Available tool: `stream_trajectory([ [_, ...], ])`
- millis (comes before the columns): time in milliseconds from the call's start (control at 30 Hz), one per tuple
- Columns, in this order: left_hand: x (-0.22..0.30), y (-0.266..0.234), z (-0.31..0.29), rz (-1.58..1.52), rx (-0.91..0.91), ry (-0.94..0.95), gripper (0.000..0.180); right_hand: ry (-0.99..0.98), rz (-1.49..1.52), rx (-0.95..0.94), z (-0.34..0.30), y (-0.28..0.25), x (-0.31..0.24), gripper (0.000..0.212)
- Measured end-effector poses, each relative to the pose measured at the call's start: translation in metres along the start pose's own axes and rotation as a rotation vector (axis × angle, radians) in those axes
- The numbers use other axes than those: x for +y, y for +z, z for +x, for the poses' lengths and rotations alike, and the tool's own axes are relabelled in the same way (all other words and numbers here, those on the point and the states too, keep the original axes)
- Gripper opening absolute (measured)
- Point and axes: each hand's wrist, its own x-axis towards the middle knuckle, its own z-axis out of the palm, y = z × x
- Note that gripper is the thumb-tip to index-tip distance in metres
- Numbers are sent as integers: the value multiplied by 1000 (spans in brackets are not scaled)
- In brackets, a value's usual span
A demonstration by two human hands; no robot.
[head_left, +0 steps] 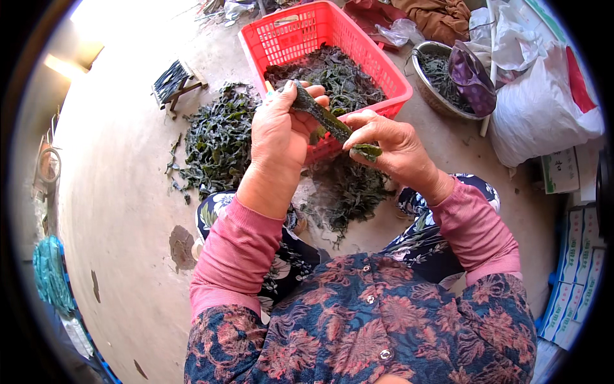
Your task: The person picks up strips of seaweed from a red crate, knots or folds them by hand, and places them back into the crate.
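Where the red plastic crate (313,27) stands: straight ahead, partly filled with dark kelp (339,77).
Kelp pile (217,141): heaped left of the crate.
Left hand (280,131): fingers curled, thumb pressing the kelp frond (325,120) at its far end.
Right hand (398,144): thumb and forefinger narrow, pinching the near end.
Held kelp frond: stretched between the hands; probably light, limp and slippery, tearable if tugged; best pinched flat near each end.
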Motion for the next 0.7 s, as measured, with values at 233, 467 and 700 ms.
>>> stream_trajectory([
  [233, 30, 9, -2, 214, -228, -107, 8, 104, 314, 177, 9, -6, -12, 19],
  [467, 34, 27, -16, 625, -503, -253, 11, 121, 324, 162, 28, -1, -11, 23],
  [700, 24, 24, -15, 856, -507, -91, 21, 351, 238, 11, 25, -14, -7, 22],
])
